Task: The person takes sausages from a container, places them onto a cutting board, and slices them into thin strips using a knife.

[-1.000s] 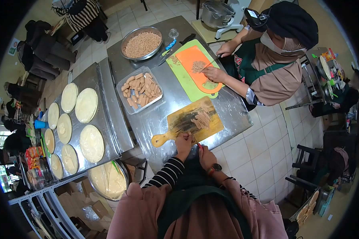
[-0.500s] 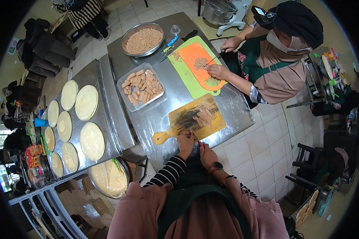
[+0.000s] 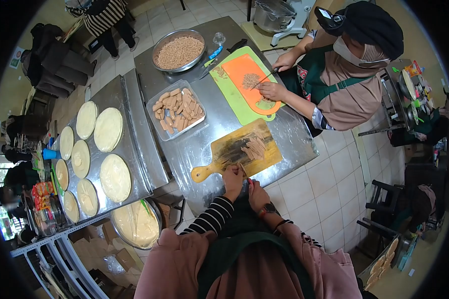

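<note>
Change over the last second: slight. Both hands keep to the same spot at the board's near edge, and the slice pile shows no clear gain. Reading: the cutting appears to be under way in small strokes, with no piece visibly added.

Right hand (image 3: pixel 258 195): fingers wrapped narrow round the red handle of a knife (image 3: pixel 244 172); the blade points away from them, over the board (image 3: pixel 222 149), just beside the left fingertips.

Left hand (image 3: pixel 233 177): fingers bunched low on the board, left of the blade. Whether they pinch a piece cannot be told; the hand itself hides it.

Slices (image 3: pixel 255 148): loose pile on the board, beyond and to the right of the left fingers, apart from them.

Beyond the board, farther left of the fingers: a tub (image 3: pixel 197 122) of sausages (image 3: pixel 177 109). Past that, a bowl (image 3: pixel 179 69) of chopped bits.

Ahead and right of the fingers: a co-worker's hand (image 3: pixel 273 91) by a small heap (image 3: pixel 250 80) on an orange mat (image 3: pixel 238 70), likewise at a blade.
</note>
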### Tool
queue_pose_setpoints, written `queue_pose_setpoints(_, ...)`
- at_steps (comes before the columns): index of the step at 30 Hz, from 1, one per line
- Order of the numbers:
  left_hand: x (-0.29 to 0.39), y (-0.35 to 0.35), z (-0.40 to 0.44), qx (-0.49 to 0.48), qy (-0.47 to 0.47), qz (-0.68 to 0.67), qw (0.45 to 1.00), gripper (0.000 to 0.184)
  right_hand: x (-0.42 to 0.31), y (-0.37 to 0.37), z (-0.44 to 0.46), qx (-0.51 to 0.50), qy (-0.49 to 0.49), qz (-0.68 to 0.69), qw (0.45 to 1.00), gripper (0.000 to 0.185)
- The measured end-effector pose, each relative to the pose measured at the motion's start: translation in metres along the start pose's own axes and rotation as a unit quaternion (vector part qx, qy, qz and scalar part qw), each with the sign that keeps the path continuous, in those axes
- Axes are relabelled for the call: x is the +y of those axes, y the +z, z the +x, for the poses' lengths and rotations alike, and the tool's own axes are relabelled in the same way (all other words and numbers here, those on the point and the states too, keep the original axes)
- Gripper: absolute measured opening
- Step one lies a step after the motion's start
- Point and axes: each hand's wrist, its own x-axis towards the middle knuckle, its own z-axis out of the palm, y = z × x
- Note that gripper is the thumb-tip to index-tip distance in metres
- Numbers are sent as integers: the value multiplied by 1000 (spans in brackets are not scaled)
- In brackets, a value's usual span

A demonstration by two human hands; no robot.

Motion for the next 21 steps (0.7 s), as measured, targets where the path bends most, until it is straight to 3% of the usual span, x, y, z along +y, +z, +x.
queue_pose_setpoints(13,-1,0,0,-19,-25,-16,999,17,-3,-6,12,-21,-3,-24,999,35)
queue_pose_setpoints(21,4,-3,-2,3,6,-39,999,14,2,1,14,-21,10,-45,999,32)
